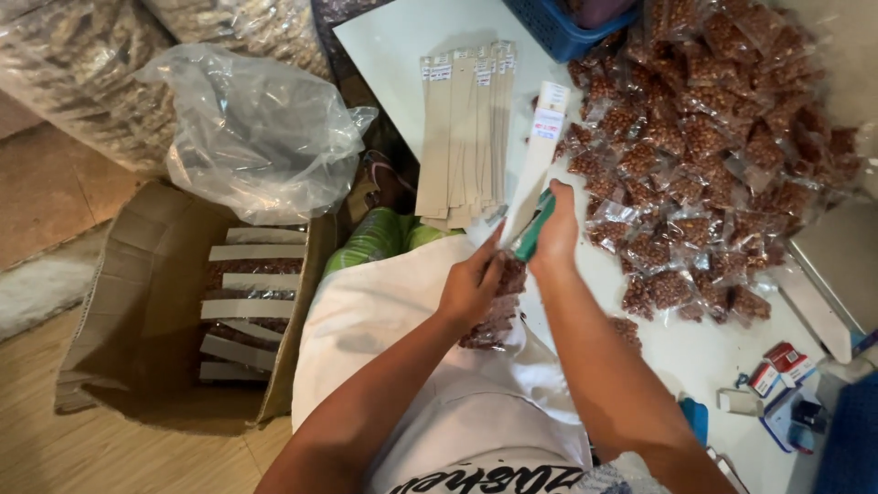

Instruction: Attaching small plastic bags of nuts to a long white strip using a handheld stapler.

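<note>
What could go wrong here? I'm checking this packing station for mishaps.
The left hand holds a clear packet of nuts right at the green stapler in the right hand, so fingers could be pinched. The heap of filled packets reaches the table edge and could spill. The card strips overhang and may slide off.

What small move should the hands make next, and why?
Probably squeeze the green stapler shut: the right hand has it at the top of a clear packet of nuts that the left hand steadies, with a card strip above it.
</note>
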